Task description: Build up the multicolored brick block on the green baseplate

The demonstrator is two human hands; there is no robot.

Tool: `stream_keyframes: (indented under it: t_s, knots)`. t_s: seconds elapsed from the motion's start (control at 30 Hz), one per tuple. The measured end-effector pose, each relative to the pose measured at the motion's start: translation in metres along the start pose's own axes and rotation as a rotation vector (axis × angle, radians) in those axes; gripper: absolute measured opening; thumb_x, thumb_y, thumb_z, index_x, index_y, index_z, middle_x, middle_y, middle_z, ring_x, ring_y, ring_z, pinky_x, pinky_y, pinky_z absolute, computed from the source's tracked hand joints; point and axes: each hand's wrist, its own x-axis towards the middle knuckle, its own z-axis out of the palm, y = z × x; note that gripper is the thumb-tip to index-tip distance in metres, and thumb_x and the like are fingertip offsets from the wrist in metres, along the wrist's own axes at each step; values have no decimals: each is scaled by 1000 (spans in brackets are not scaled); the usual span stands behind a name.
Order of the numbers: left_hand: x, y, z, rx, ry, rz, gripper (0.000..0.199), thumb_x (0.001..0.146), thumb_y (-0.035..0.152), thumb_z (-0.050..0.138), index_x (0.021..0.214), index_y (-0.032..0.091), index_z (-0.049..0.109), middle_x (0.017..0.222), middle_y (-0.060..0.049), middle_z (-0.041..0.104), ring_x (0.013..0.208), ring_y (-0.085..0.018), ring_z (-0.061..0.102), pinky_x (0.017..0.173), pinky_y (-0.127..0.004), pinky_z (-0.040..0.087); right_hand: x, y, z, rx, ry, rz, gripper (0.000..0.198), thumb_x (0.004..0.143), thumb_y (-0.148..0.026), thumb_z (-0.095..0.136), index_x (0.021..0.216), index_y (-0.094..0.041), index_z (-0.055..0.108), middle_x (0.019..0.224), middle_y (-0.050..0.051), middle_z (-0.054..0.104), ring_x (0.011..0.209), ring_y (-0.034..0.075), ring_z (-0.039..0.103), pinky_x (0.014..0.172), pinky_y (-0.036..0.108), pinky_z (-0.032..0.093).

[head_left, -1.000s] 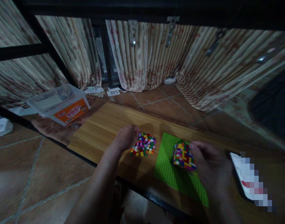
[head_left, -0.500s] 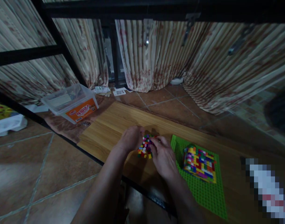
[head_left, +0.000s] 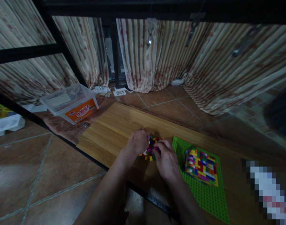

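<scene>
A small heap of loose, many-coloured toy bricks (head_left: 146,153) lies on the wooden table top between my hands. My left hand (head_left: 138,141) is curled over the heap's left side, with its fingertips hidden behind the hand. From the right, my right hand (head_left: 165,156) reaches in with thumb and fingers pinched together at a small magenta toy brick. To the right of that hand is a green studded baseplate (head_left: 203,193). On it stands a block-shaped build of mixed-colour bricks (head_left: 201,165), rounded on its left side.
A clear plastic tub (head_left: 70,103) with an orange label stands on the far left. Behind the table top (head_left: 105,125) are tiled floor and striped curtains (head_left: 147,56). A black metal frame (head_left: 63,62) crosses the left. A blurred-out object (head_left: 269,190) lies at right.
My left hand has moved right and now covers more of the loose bricks. The right hand stays at the heap, its fingers slightly shifted. The build and baseplate have not moved on the table.
</scene>
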Motion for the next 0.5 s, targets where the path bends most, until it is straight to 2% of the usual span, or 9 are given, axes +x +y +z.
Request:
stream_keyframes:
  t_s: [0.13,0.23,0.37,0.5]
  knots:
    - [0,6,4,38,9,-43,28,79,12,50,99,15,70,103,-12,68,94,-20,65,86,-27,48,-4,0,-6,156,33,29,13,86,-21,52,87,-22,65,92,4,62,82,18,61,74,30,49]
    - [-1,8,7,85,32,-51,29,79,11,49,99,15,69,102,-11,68,96,-20,64,88,-27,47,-7,-2,-19,296,111,48,12,87,-25,54,89,-22,65,88,2,65,80,16,62,73,28,49]
    - [0,7,11,99,53,-71,25,79,12,50,94,16,70,98,-10,69,92,-20,65,85,-26,48,-11,-2,-38,426,195,68,16,87,-29,56,97,-23,66,93,3,69,85,16,65,76,29,51]
    - [0,6,12,92,69,-77,23,78,12,51,92,16,69,96,-10,69,89,-20,65,82,-25,48,-18,5,-49,482,202,91,21,88,-32,55,105,-26,66,99,3,70,86,16,66,78,31,52]
